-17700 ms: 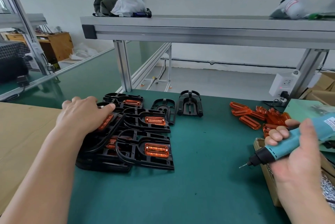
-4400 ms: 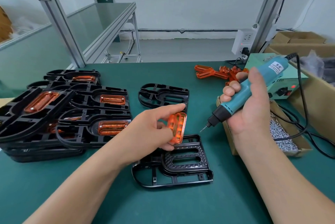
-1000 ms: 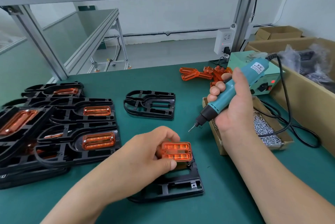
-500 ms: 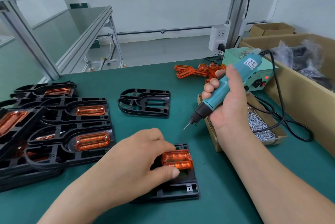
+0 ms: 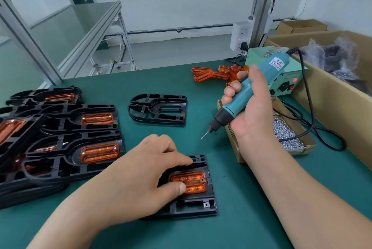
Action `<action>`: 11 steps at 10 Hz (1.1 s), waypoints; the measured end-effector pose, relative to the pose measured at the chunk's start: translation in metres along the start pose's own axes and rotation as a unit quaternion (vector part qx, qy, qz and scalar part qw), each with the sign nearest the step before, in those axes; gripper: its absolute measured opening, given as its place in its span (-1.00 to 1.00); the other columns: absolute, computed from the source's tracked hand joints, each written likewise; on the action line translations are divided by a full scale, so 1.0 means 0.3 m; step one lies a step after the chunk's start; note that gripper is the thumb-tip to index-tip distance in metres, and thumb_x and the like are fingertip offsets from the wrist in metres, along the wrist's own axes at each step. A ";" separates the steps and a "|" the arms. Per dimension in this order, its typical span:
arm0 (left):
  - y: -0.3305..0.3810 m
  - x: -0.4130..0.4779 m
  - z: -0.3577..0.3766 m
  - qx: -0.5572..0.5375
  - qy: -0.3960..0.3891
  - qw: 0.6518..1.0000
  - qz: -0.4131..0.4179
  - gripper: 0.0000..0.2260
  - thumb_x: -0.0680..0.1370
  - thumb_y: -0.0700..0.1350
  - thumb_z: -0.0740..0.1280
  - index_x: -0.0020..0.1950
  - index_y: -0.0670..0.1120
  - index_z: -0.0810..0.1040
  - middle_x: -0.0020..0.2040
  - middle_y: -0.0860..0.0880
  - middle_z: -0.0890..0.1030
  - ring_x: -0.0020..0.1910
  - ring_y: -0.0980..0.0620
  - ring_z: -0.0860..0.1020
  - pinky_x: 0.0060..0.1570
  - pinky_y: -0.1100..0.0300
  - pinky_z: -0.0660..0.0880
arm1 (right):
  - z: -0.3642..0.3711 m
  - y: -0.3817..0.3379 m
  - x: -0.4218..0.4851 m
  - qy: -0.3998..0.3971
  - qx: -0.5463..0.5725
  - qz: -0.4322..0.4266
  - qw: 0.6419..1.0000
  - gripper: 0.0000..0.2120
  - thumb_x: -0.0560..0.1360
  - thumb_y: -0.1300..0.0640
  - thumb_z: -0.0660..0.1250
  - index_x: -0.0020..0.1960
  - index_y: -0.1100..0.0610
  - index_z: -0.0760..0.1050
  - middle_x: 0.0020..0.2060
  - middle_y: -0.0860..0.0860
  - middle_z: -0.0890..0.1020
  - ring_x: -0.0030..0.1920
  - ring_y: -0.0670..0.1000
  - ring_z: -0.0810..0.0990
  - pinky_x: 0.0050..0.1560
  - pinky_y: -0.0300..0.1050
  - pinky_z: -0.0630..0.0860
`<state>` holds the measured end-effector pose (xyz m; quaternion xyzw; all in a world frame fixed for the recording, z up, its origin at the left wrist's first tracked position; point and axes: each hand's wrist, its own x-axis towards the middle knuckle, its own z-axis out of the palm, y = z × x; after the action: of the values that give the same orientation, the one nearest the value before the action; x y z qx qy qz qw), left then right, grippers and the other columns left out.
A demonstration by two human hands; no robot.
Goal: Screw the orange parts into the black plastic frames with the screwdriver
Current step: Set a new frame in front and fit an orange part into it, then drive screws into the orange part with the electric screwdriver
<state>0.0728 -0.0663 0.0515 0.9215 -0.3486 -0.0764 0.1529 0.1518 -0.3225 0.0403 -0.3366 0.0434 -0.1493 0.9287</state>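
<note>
1. Black finished frames (image 5: 60, 127) are stacked at the left with their orange inserts fitted.
2. Left hand (image 5: 141, 174) lies uncurled, thumb pressing the orange part (image 5: 193, 178) into the near black frame (image 5: 193, 206) — the seating step.
3. Right hand (image 5: 255, 111) is wrapped round the electric screwdriver (image 5: 241, 95), bit in the air — next likely a screw from the screw box (image 5: 287, 134).

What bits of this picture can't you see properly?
Head view only:
- Black frame: its left side is hidden under the left hand.
- Orange part: left end covered by that hand.
- Screwdriver: label print too small to read; right hand covers its middle.
- Frame stack: cut off by the left edge.
</note>
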 end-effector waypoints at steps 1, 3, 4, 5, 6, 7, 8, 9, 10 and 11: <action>-0.001 0.012 0.016 -0.008 0.025 1.000 -0.010 -0.52 0.59 0.33 0.15 0.52 0.30 0.37 0.24 0.39 0.31 0.38 0.29 0.25 0.36 0.26 0.29 | 0.002 0.000 -0.001 0.005 0.000 0.001 1.000 -0.75 0.67 -0.06 0.36 -0.06 0.11 0.50 -0.33 0.00 0.46 -0.36 -0.03 0.48 -0.34 -0.17 0.46; 0.001 0.055 0.076 -0.027 0.024 0.997 -0.067 -0.58 0.63 0.20 0.29 0.49 0.28 0.34 0.20 0.33 0.38 0.31 0.31 0.28 0.35 0.19 0.36 | 0.001 0.006 -0.004 0.002 -0.006 0.003 1.000 -0.75 0.66 -0.06 0.37 -0.05 0.10 0.50 -0.32 0.00 0.47 -0.35 -0.03 0.48 -0.32 -0.16 0.45; -0.004 0.077 0.077 -0.048 0.016 0.995 -0.090 -0.68 0.60 0.18 0.36 0.32 0.31 0.39 0.15 0.32 0.42 0.26 0.30 0.34 0.32 0.12 0.41 | -0.002 0.006 -0.003 0.004 -0.003 -0.002 1.000 -0.75 0.66 -0.06 0.37 -0.05 0.11 0.51 -0.32 0.00 0.47 -0.35 -0.03 0.48 -0.33 -0.17 0.45; -0.013 0.081 0.078 -0.057 0.006 0.993 -0.100 -0.71 0.58 0.19 0.38 0.25 0.34 0.38 0.12 0.33 0.43 0.23 0.29 0.37 0.29 0.10 0.44 | -0.005 -0.011 0.009 0.007 0.015 -0.010 1.000 -0.75 0.66 -0.06 0.37 -0.06 0.10 0.51 -0.32 -0.01 0.46 -0.37 -0.03 0.48 -0.36 -0.18 0.46; -0.018 0.076 0.074 -0.064 -0.001 0.992 -0.105 -0.71 0.56 0.22 0.37 0.24 0.37 0.39 0.10 0.34 0.42 0.21 0.31 0.37 0.27 0.10 0.44 | -0.017 -0.046 0.030 0.027 0.040 -0.032 0.998 -0.75 0.66 -0.06 0.38 -0.07 0.10 0.50 -0.32 -0.01 0.46 -0.37 -0.04 0.47 -0.36 -0.19 0.45; -0.021 0.075 0.062 -0.063 0.002 0.992 -0.108 -0.69 0.54 0.30 0.34 0.26 0.38 0.43 0.09 0.34 0.39 0.23 0.30 0.34 0.27 0.13 0.43 | -0.043 -0.100 0.054 0.058 0.070 -0.071 0.993 -0.76 0.65 -0.04 0.40 -0.05 0.11 0.49 -0.32 -0.02 0.47 -0.35 -0.05 0.49 -0.34 -0.19 0.47; -0.007 0.085 0.044 -0.056 0.054 0.992 -0.104 -0.64 0.55 0.35 0.29 0.29 0.28 0.53 0.12 0.33 0.41 0.25 0.29 0.33 0.27 0.18 0.41 | -0.085 -0.164 0.076 0.088 0.110 -0.120 0.983 -0.76 0.63 -0.03 0.43 -0.02 0.11 0.48 -0.31 -0.02 0.47 -0.34 -0.04 0.50 -0.31 -0.18 0.49; 0.050 0.128 0.019 -0.065 0.130 0.987 -0.076 -0.75 0.59 0.25 0.31 0.18 0.20 0.61 0.05 0.30 0.53 0.17 0.29 0.45 0.20 0.22 0.45 | -0.131 -0.214 0.092 0.118 0.118 -0.165 0.972 -0.78 0.63 -0.01 0.43 -0.05 0.10 0.48 -0.31 -0.02 0.48 -0.34 -0.04 0.51 -0.29 -0.17 0.50; 0.144 0.222 -0.007 -0.063 0.145 0.987 -0.036 -0.86 0.62 0.13 0.34 0.08 0.15 0.65 -0.04 0.24 0.60 0.06 0.26 0.50 0.08 0.24 0.46 | -0.154 -0.239 0.108 0.135 0.118 -0.188 0.966 -0.77 0.62 -0.02 0.44 -0.05 0.10 0.49 -0.32 -0.01 0.49 -0.34 -0.03 0.52 -0.29 -0.15 0.50; 0.232 0.360 -0.012 0.006 0.121 0.992 0.021 -0.86 0.65 0.07 0.32 0.09 0.11 0.67 -0.03 0.13 0.61 0.06 0.08 0.52 0.09 0.05 0.50 | -0.158 -0.243 0.120 0.146 0.099 -0.199 0.964 -0.76 0.64 -0.01 0.41 -0.05 0.11 0.46 -0.33 0.00 0.48 -0.35 -0.02 0.50 -0.31 -0.15 0.48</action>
<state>0.1110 -0.1869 0.0745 0.9174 -0.3474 0.0411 0.1898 0.1594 -0.4156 0.0512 -0.2193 0.0959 -0.3818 0.8927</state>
